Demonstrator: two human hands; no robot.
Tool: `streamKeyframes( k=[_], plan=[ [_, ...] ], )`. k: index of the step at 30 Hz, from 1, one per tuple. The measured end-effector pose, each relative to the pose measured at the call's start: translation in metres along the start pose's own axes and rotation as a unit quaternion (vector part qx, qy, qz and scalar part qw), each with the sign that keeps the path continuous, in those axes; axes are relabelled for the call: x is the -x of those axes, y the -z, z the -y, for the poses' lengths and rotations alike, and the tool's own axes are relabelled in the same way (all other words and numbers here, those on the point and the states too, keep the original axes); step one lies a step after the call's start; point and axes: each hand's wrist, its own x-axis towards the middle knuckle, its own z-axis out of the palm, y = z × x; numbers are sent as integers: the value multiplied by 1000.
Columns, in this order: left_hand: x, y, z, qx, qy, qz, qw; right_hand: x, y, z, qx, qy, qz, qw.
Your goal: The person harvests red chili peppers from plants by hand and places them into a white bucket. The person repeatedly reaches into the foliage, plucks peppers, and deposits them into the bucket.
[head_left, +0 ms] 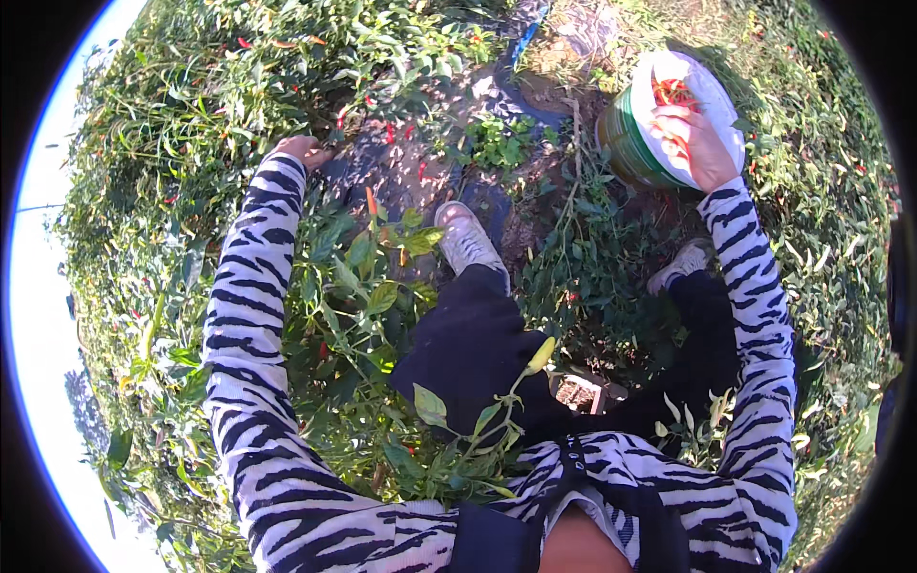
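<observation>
My right hand (693, 147) is at the mouth of a white plastic bucket (720, 93) with a green printed band. Its fingers are curled around some red chili peppers (672, 143). More red chilies (670, 92) lie inside the bucket, which leans on its side towards me. On the other side, my left hand (304, 152) reaches low to the edge of the chili plants (236, 122), beside the dark plastic ground sheet (369, 161). Its fingertips are partly hidden, and whether they grip anything is unclear. Red chilies (390, 132) lie or hang close to that hand.
A leafy chili plant (365, 286) with an orange pepper (371, 201) rises between my left arm and leg. A yellow pepper (541, 355) stands before my lap. My shoe (469, 236) rests on the ground sheet. A dry branch (575, 143) lies left of the bucket.
</observation>
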Motion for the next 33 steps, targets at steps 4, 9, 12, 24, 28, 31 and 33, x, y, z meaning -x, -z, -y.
streamKeyframes(
  k=[4, 9, 12, 24, 28, 31, 33],
  plan=[
    [80, -64, 91, -9, 244, 48, 969, -57, 75, -17, 687, 133, -99, 708],
    [189, -180, 121, 45, 271, 239, 931, -76, -39, -35, 392, 199, 65, 896],
    [219, -217, 133, 151, 371, 154, 903, -41, -202, -43, 160, 137, 306, 928],
    [165, -243, 188, 107, 371, 108, 916, 71, -381, -89, 157, 131, 825, 528],
    [101, -239, 173, 101, 310, 91, 941, 69, -383, -97, 153, 177, 805, 545],
    [93, -238, 152, 120, 257, 95, 954, 67, -387, -97, 180, 225, 761, 581],
    [108, -240, 135, 144, 218, 97, 960, 65, -389, -98, 209, 225, 761, 571]
  ],
)
